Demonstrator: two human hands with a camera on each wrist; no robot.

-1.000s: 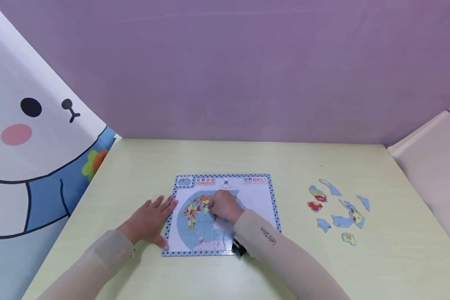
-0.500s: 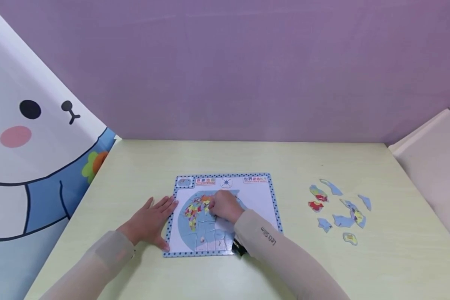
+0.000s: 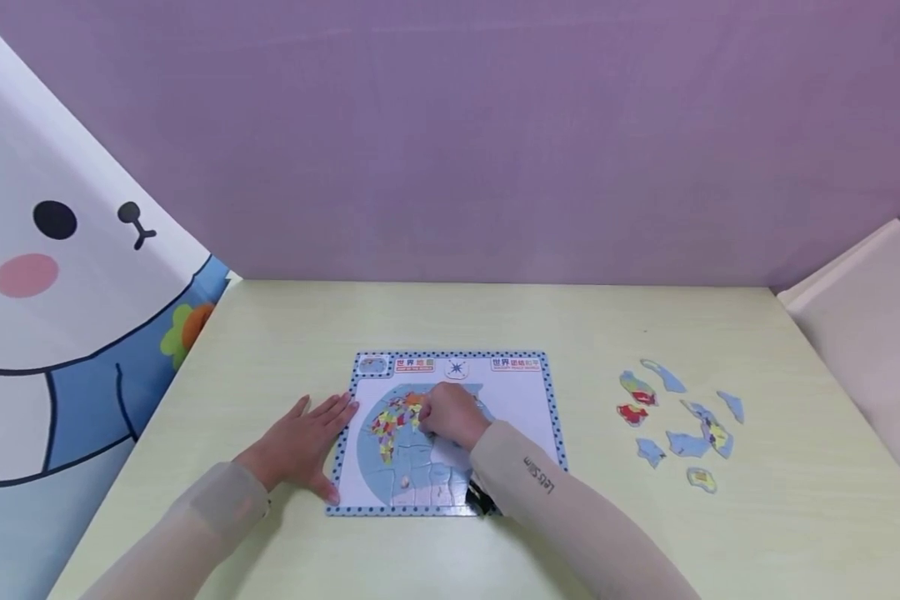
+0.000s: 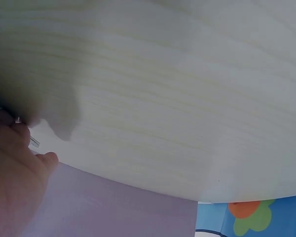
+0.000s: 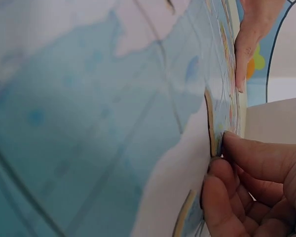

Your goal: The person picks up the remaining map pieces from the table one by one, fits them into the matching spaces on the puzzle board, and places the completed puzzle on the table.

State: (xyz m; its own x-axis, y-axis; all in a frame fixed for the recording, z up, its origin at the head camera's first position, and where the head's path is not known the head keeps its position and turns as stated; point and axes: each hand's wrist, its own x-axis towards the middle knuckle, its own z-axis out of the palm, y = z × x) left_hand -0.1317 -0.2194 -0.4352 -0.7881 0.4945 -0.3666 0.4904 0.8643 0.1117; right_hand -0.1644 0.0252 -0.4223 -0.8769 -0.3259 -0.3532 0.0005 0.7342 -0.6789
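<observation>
A world-map jigsaw board [image 3: 525, 408] with a blue dotted border lies on the table, its map partly filled with pieces. My left hand [image 3: 300, 442] rests on the board's left edge, fingers spread. Over the middle of the map is my right hand [image 3: 453, 412], fingers curled. In the right wrist view its thumb and fingers pinch a puzzle piece [image 5: 211, 123] with a brown cut edge, at the border of a white gap [image 5: 175, 163] in the map. The fingers hide most of that piece. Only part of the left hand [image 4: 12, 173] shows in the left wrist view.
Several loose puzzle pieces [image 3: 686, 443] lie scattered on the table [image 3: 607, 533] to the right of the board. A small black object [image 3: 480, 498] sits at the board's bottom edge by the right sleeve. A purple backdrop [image 3: 495, 167] stands behind the table.
</observation>
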